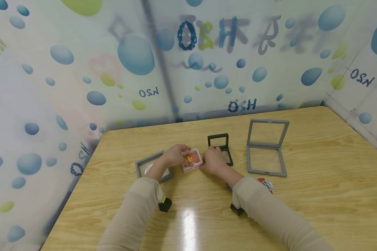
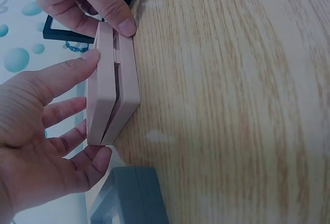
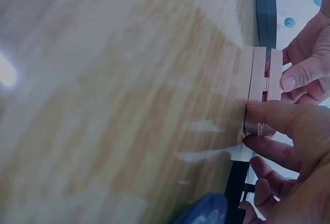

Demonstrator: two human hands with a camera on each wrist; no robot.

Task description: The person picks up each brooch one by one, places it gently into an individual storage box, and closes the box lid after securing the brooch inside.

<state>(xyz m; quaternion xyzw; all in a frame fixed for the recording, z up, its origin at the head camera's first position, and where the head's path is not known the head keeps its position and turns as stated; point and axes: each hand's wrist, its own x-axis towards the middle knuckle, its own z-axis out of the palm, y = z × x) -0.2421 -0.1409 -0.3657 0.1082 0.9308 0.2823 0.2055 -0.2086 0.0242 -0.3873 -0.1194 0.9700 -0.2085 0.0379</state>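
A small pink display frame (image 1: 188, 169) lies on the wooden table between both hands, holding a round orange-red badge (image 1: 191, 159) with a yellow star. In the left wrist view a thin gap runs between the frame's two halves, widest near the clasp. My left hand (image 1: 175, 156) grips the upper half from the left, thumb on the near edge and fingers round the far side. At the right end, my right hand (image 1: 214, 161) pinches the frame's corner between thumb and index finger (image 3: 268, 149), its other fingers loosely curled.
Left of the pink frame lies a grey frame (image 1: 139, 170) with a whitish round piece, partly behind my left arm. A small black frame (image 1: 218, 135) stands unfolded behind my right hand. Farther right is a larger unfolded grey frame (image 1: 267, 173). Round badges (image 1: 266, 184) lie beside my right sleeve.
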